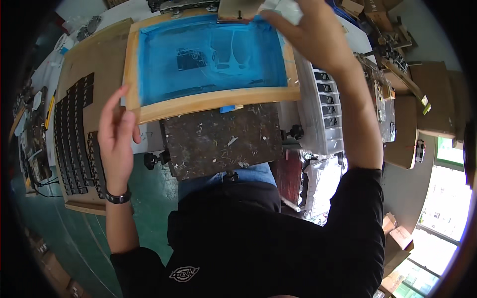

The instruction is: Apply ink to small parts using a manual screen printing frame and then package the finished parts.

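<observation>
We see a big wooden frame [208, 99] with a blue screen [213, 57] stretched tight inside it. It sits tilted up above a dark, paint-spotted plate [223, 139] right in front of us. Our left hand [117, 131] is at the near left corner of the frame, with the fingers loosely spread and the fingertips touching the wood there. Our right hand [310, 35] is up at the far right corner, curled around a white cloth [285, 10] and pinching it against the frame edge. We think the frame is light but stiff, so it will lift easily if we hold the wood. The wood looks smooth and pale, with flat, straight sides that make a good place to grab. The blue screen looks thin and stretchy, with wet, shiny smears on it, so we think it could tear or smudge if we poke it. Best to keep fingers on the wood, not on the blue part. To our left lies a brown board [84, 64] with rows of small black pieces [74, 139], flat and shiny. To our right stands a grey tray [310, 124] with more black pieces in slots.
</observation>
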Demonstrator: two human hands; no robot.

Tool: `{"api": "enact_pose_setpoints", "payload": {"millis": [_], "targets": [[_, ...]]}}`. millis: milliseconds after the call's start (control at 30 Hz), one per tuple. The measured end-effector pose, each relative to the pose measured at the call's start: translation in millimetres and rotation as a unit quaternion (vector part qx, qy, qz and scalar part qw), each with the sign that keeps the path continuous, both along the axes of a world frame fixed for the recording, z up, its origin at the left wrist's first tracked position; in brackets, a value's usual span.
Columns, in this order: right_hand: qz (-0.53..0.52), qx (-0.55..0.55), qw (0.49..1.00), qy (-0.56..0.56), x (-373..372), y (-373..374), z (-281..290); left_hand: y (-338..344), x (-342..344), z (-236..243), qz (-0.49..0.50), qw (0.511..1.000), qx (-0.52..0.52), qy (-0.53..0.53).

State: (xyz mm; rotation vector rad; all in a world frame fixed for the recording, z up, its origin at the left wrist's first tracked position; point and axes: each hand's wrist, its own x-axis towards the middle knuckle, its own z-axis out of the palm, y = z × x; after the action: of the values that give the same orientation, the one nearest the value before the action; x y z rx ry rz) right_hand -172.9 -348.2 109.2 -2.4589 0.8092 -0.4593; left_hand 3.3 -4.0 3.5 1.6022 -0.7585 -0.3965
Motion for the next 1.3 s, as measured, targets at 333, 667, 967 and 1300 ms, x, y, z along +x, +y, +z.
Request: {"api": "enact_pose_setpoints", "payload": {"millis": [333,667,967,1300], "targets": [[0.286,-0.222,0.923,-0.133,-16.2,48.8,-18.8,12.7,3.4,-10.8,-0.054,0.998,0.014,0.028],[0.254,-0.194,0.943,-0.094,20.7,3.7,3.2,44.9,19.9,-8.6,0.041,0.981,0.029,-0.188],[0.032,0.001,0.983,-0.181,-22.4,-53.9,33.7,114.1,95.2,-50.8,0.168,0.731,0.5,-0.434],[0.162,0.031,0.983,-0.082,-19.6,-16.9,-80.5,73.2,92.8,-30.2,0.11,0.881,0.243,-0.39]]}}
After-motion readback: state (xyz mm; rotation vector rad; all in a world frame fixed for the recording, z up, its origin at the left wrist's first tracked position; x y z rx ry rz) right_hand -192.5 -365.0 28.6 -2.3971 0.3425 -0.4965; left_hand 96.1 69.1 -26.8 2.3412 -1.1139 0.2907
